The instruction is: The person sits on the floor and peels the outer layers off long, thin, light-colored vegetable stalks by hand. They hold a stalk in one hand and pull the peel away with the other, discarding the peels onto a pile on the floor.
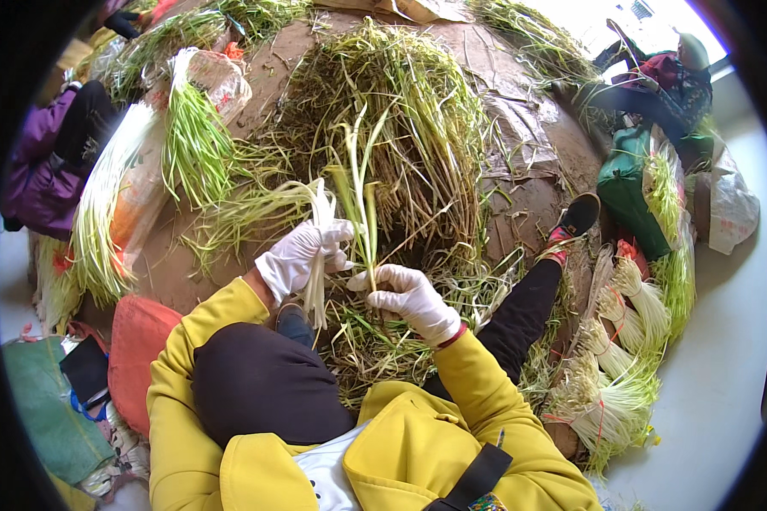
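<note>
My left hand (297,259), in a white glove, grips a small bunch of pale, clean-looking stalks (317,290). Their long yellow-green leaves (255,211) trail off to the left. The thumb and fingers of my right hand (410,297), also gloved, pinch the lower end of a green leafy stalk (369,220) that stands nearly upright between the hands. Whether the left fingertips touch this stalk too, I cannot tell. Just beyond the hands lies a large heap of untrimmed leafy stalks (422,147), brownish at the near ends. Loose leaf scraps (377,364) cover the ground below.
At right lie tied bundles of pale stalks (597,389) with red string, near a green bag (633,185). Long pale bundles (112,198) rest on a sack at left. One person (671,89) sits far right, another (51,166) at left. A red cloth (137,361) lies beside me.
</note>
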A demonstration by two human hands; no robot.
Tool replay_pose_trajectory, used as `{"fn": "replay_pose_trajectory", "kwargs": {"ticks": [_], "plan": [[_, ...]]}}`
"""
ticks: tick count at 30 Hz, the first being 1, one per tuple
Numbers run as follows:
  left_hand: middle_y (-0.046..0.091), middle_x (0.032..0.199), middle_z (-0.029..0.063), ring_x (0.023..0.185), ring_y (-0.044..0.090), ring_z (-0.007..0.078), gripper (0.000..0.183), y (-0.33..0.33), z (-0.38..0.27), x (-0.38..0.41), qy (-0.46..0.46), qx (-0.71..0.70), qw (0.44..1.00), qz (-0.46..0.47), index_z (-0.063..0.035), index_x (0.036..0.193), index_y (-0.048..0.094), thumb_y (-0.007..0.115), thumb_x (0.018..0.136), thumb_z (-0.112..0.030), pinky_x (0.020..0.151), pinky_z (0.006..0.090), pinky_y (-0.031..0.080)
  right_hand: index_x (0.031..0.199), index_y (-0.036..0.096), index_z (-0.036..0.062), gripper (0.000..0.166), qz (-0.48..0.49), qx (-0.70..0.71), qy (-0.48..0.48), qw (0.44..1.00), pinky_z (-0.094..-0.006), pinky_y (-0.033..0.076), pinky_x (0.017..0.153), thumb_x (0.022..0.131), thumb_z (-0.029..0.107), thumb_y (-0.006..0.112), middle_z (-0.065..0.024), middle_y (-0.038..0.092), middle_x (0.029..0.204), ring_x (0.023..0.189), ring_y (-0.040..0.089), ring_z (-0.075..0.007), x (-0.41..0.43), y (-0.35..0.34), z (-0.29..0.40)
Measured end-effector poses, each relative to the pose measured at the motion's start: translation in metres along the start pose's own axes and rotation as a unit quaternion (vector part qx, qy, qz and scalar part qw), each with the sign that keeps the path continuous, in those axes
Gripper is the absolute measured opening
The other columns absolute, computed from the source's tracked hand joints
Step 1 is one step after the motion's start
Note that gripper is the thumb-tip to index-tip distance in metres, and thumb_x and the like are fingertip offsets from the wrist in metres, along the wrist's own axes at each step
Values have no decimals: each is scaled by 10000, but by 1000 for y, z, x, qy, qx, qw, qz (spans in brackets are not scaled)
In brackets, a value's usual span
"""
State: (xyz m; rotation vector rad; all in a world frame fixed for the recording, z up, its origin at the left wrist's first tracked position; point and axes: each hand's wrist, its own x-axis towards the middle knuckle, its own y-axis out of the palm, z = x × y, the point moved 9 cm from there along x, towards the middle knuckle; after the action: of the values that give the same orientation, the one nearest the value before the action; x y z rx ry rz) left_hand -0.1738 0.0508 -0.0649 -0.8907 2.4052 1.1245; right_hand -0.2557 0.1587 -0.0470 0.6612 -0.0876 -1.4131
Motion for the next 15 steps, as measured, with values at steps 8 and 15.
{"fn": "replay_pose_trajectory", "kwargs": {"ticks": [8,15], "plan": [[609,817,54,619,589,102,213,10,-8,10,76,37,996,18,36,1009,579,658,847,-77,556,193,482,845,648,47,105,-181,23,-42,982,-194,358,449,859,147,678,15,592,664,489,471,-47,26,-35,-4],[602,857,74,607,596,106,224,-8,-60,-8,231,-139,963,16,74,1059,526,581,881,-51,711,299,566,827,671,70,195,-197,-566,153,786,-271,492,568,878,253,626,-79,612,666,602,575,-147,-20,-88,-58]]}}
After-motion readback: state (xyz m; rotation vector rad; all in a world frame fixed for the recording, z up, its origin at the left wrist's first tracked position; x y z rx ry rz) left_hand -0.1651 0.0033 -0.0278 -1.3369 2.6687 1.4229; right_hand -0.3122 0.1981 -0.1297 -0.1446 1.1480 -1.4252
